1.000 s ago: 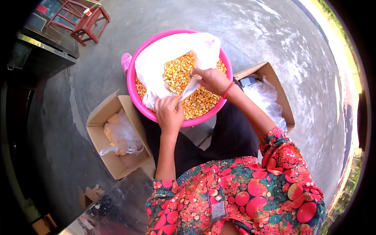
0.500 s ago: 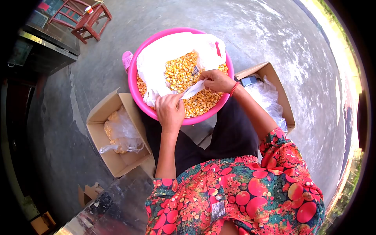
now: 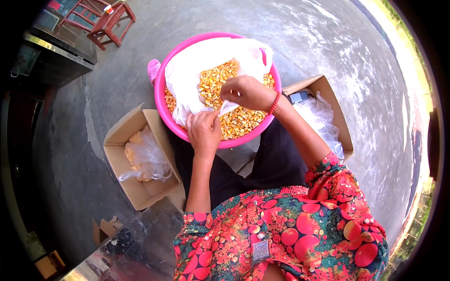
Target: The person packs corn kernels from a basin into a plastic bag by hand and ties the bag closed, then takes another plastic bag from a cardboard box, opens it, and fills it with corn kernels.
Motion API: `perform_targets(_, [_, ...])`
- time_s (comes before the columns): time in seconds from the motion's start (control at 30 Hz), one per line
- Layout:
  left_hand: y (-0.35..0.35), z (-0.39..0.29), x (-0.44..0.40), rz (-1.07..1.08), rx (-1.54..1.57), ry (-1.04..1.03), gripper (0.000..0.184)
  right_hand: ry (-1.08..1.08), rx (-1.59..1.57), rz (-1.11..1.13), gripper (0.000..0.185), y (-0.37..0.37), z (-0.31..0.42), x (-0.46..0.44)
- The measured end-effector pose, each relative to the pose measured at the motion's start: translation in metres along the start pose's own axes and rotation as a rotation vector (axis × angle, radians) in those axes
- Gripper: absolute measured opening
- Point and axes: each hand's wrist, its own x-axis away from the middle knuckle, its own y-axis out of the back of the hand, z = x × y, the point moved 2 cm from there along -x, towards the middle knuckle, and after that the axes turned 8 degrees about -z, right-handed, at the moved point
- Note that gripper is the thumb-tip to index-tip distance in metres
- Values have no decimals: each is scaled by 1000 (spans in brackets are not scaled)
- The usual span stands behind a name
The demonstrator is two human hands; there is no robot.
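Note:
A pink basin (image 3: pixel 278 86) filled with yellow corn kernels (image 3: pixel 243 122) stands in front of my knees. A white plastic bag (image 3: pixel 185 70) lies over the kernels, more kernels showing in its opening. At the basin's near rim, my left hand (image 3: pixel 205 131) pinches a gathered edge of the bag between thumb and fingers. My right hand (image 3: pixel 248 92), wearing a red bead bracelet, is raised above the kernels with its fingers curled. A short white end of the bag sticks up just below it. Whatever those fingers hold is hidden.
To the left, a cardboard box (image 3: pixel 112 140) holds a clear bag of kernels (image 3: pixel 147 157). On the right, another box (image 3: pixel 344 126) contains clear plastic bags (image 3: pixel 321 117) and a dark device (image 3: pixel 298 97). A red wooden chair (image 3: pixel 110 28) with a cup stands at upper left.
My right hand has lifted and moved left, over the middle of the kernels. The stretched white strip between the hands now looks shorter. My left hand keeps its pinch in place.

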Motion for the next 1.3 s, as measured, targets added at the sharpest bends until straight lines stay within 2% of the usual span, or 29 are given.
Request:
perform_targets(0.07, [0, 0, 0, -21, 4, -5, 12, -29, -6, 336, 12, -13, 10, 12])
perform_targets(0.13, [1, 1, 0, -83, 9, -10, 12, 10, 83, 420, 14, -42, -2, 29])
perform_targets(0.17, [1, 1, 0, -84, 9, -8, 12, 100, -18, 329, 14, -57, -11, 40])
perform_targets(0.2, [2, 1, 0, -108, 12, -14, 12, 174, 14, 223, 15, -67, -10, 44])
perform_targets(0.27, [3, 2, 0, -130, 12, -21, 13, 188, 185, 173, 19, -79, -11, 49])
perform_targets(0.5, [2, 1, 0, -89, -13, -17, 13, 201, 144, 154, 22, -80, -18, 47])
perform_targets(0.57, [2, 1, 0, -86, -12, -7, 13, 152, 123, 240, 21, -76, -22, 49])
perform_targets(0.73, [2, 2, 0, -90, -23, -7, 14, 97, 185, 265, 20, -80, -35, 47])
perform_targets(0.8, [3, 1, 0, -108, -25, 1, 15, 4, 105, 182, 20, -76, -35, 43])
perform_targets(0.93, [4, 2, -1, -140, -26, -14, 16, -24, 42, 179, 21, -59, -31, 41])
perform_targets(1.07, [4, 0, -1, -158, -38, 11, 14, -206, -300, 344, 19, -31, -18, 23])
perform_targets(1.2, [4, 0, -1, -136, 2, 22, 10, -222, -365, 151, 24, -3, -2, -13])
perform_targets(1.27, [3, 0, 0, -122, 15, 11, 10, -192, -228, 40, 25, 4, -4, -32])
perform_targets(1.3, [3, 0, 0, -130, 15, 16, 10, -247, -189, 8, 23, 2, -10, -38])
